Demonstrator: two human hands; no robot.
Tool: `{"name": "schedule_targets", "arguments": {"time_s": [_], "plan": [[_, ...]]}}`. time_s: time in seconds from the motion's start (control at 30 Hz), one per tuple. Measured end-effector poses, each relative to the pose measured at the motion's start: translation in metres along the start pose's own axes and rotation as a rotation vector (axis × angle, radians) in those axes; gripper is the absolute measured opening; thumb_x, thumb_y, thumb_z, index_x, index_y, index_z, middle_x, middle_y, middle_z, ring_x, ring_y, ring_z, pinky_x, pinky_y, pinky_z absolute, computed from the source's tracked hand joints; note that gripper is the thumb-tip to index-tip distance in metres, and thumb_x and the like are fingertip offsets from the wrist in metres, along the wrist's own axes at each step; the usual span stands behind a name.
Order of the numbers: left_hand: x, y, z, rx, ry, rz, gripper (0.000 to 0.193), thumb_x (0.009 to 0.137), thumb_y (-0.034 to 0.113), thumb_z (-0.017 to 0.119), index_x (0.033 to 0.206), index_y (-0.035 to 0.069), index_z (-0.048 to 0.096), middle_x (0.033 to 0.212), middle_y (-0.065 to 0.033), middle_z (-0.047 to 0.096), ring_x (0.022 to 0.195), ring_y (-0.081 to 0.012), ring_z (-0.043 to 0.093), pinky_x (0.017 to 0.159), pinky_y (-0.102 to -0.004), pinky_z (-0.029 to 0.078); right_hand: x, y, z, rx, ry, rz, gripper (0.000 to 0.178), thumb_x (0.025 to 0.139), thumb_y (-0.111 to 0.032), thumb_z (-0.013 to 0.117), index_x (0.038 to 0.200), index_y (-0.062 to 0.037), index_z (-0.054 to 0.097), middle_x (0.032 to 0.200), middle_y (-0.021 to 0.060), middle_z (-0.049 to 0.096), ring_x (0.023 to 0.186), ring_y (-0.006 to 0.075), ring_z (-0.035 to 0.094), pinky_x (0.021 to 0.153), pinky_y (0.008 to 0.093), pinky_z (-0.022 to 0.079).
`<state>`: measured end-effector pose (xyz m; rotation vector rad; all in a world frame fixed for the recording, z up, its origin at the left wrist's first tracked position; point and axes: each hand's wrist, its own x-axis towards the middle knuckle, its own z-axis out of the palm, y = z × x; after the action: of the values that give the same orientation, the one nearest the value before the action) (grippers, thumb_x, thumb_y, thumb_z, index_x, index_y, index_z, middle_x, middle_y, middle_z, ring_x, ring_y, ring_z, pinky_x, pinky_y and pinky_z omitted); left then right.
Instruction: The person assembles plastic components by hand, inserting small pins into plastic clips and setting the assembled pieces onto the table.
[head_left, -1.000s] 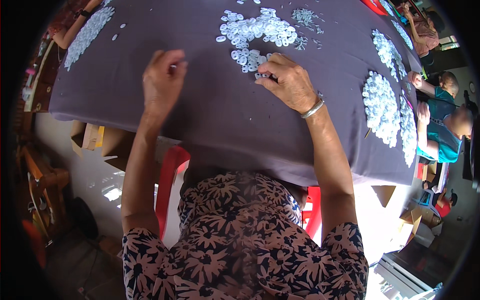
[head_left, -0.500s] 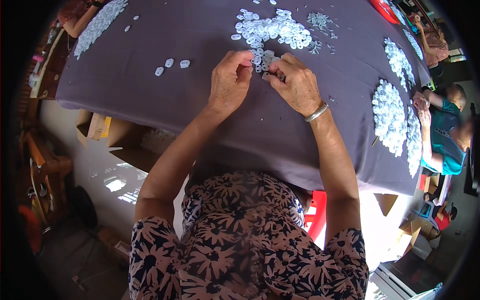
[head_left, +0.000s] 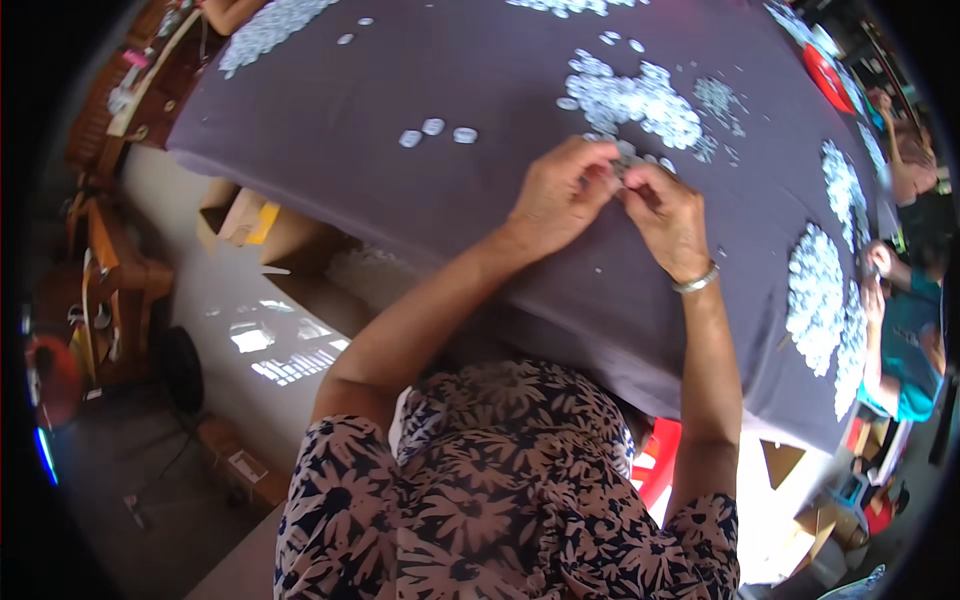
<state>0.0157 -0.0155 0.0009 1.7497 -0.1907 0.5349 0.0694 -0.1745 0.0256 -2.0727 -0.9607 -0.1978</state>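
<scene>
My left hand (head_left: 565,197) and my right hand (head_left: 668,220) meet fingertip to fingertip just above the dark tablecloth, both pinched closed. Whatever small thing sits between the fingertips is too blurred to name. Right behind them lies a pile of small white oval plastic pieces (head_left: 648,108), each with holes. Several pale pieces by my fingers are partly hidden by the hands. To the right of the pile is a heap of small metal screws (head_left: 716,98). A silvery bracelet (head_left: 697,279) circles my right wrist.
Three loose white ovals (head_left: 433,127) rest left of my hands. More white piles lie at the far left (head_left: 268,38) and right (head_left: 815,290), with other people's hands beside them. A red dish (head_left: 828,78) stands far right. Under the table edge is an open cardboard box (head_left: 310,265).
My hands have come together at the fingertips, where a gap stood between them before. The whole view has swung, so the table and piles appear further right and lower.
</scene>
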Motion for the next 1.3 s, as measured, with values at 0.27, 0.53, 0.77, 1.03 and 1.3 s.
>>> {"name": "schedule_targets", "arguments": {"time_s": [0.27, 0.53, 0.77, 1.03, 1.3], "plan": [[-0.004, 0.002, 0.006, -0.103, -0.081, -0.094, 0.031, 0.085, 0.005, 0.065, 0.114, 0.003, 0.055, 0.092, -0.0069, 0.063, 0.082, -0.0084, 0.060, 0.072, -0.0233, 0.051, -0.004, -0.008, -0.009, -0.007, -0.015, -0.021, 0.013, 0.076, 0.006, 0.058, 0.085, -0.0036, 0.055, 0.066, 0.0041, 0.055, 0.055, 0.0102, 0.051, 0.053, 0.0262, 0.044], [-0.005, -0.007, 0.002, -0.336, -0.100, -0.155, 0.035, 0.084, 0.000, 0.065, 0.117, 0.001, 0.053, 0.094, -0.0059, 0.064, 0.084, -0.0093, 0.060, 0.075, -0.0227, 0.051, -0.001, -0.007, -0.001, 0.003, -0.068, -0.112, 0.019, 0.073, 0.003, 0.059, 0.089, -0.0054, 0.057, 0.067, 0.0096, 0.055, 0.057, 0.0229, 0.056, 0.056, 0.0328, 0.047], [0.000, -0.013, 0.005, -0.235, -0.158, -0.176, 0.034, 0.082, -0.003, 0.064, 0.114, 0.003, 0.057, 0.082, -0.0037, 0.064, 0.074, -0.0062, 0.058, 0.068, -0.0206, 0.050, -0.004, -0.010, -0.003, 0.033, -0.093, -0.017, 0.035, 0.072, 0.004, 0.060, 0.103, -0.0079, 0.050, 0.067, 0.0089, 0.056, 0.059, 0.0260, 0.059, 0.057, 0.0343, 0.050], [0.004, 0.008, 0.002, -0.379, -0.094, -0.244, 0.026, 0.085, -0.001, 0.062, 0.111, 0.002, 0.058, 0.084, -0.0002, 0.062, 0.075, -0.0052, 0.057, 0.063, -0.0215, 0.048, -0.003, -0.006, -0.006, 0.345, -0.014, 0.122, 0.031, 0.078, 0.009, 0.058, 0.106, -0.0036, 0.053, 0.068, -0.0069, 0.052, 0.064, 0.0010, 0.047, 0.060, 0.0185, 0.044], [0.000, 0.014, 0.001, -0.449, -0.063, -0.247, 0.012, 0.088, 0.000, 0.059, 0.101, 0.001, 0.061, 0.089, -0.0032, 0.061, 0.077, -0.0083, 0.058, 0.064, -0.0223, 0.048, -0.003, -0.003, -0.003, 0.735, 0.082, 0.219, 0.020, 0.083, 0.008, 0.058, 0.099, -0.0031, 0.057, 0.079, -0.0037, 0.058, 0.074, 0.0033, 0.054, 0.066, 0.0190, 0.045]]}}
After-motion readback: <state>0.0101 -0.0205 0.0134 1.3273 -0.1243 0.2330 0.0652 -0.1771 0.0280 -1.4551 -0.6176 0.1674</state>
